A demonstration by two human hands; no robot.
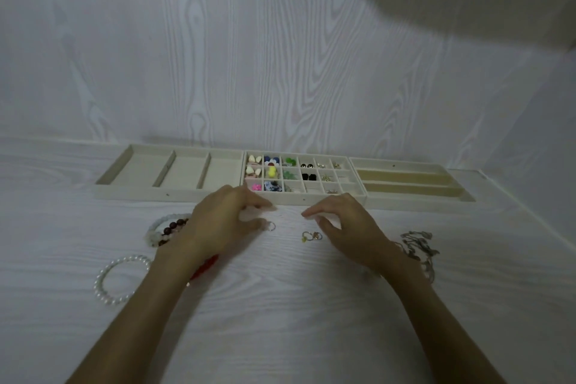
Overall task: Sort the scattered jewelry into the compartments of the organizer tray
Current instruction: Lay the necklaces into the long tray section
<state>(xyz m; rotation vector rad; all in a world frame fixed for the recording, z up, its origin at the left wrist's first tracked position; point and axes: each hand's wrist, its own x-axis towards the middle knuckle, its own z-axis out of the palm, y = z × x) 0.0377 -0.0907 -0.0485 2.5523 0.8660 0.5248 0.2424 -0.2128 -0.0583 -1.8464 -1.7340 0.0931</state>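
I am positioning both hands just in front of the organizer tray [293, 198]. The left hand [224, 221] is relaxed beside 1 silver ring [271, 226]; the right hand [346, 221] is likewise holding nothing near 2 rings [311, 236]. Next, I judge, a fine pinch.

**Hidden and unclear parts**

The left hand [224, 221] is covering part of the dark beaded bracelet [174, 227] and most of a red item [205, 266]. The right forearm is overlapping the tangled chains [419, 248]. Small metal pieces [327, 178] are staying too tiny to identify.
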